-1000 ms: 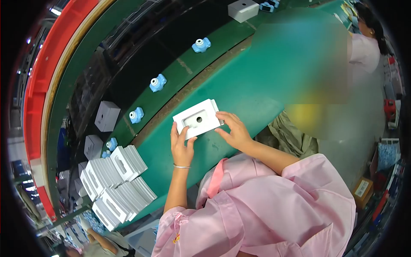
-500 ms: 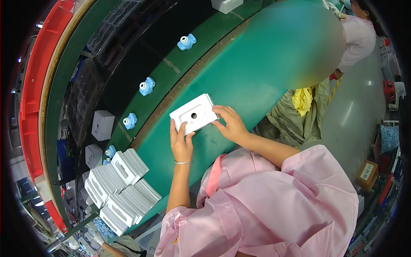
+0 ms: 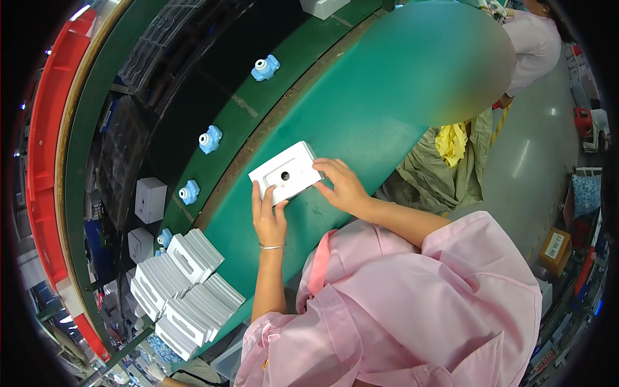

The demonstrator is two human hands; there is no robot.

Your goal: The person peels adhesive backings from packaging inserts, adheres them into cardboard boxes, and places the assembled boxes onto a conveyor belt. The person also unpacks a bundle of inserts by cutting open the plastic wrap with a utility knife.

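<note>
A white rectangular packing insert (image 3: 295, 168), with a shallow recess and a dark round hole, is held tilted above the green work surface (image 3: 342, 113). My left hand (image 3: 269, 218) grips its near left edge, fingers over the top face. At its right end, my right hand (image 3: 343, 187) pinches the short side between thumb and fingers. Down to the left stand rows of similar white inserts (image 3: 196, 258), packed tightly on edge. Whatever lies beneath the held insert is hidden.
Light-blue camera-shaped items (image 3: 265, 68) sit spaced along a dark green belt (image 3: 242, 122) beyond the work surface. White boxes (image 3: 150, 200) stand at its far side. A co-worker (image 3: 532, 48) is at upper right, near a drab cloth sack (image 3: 445, 171) holding yellow material.
The blue items and white boxes on the belt have shifted slightly toward the lower left. Both hands keep their grip on the insert, which appears slightly farther left in view.
</note>
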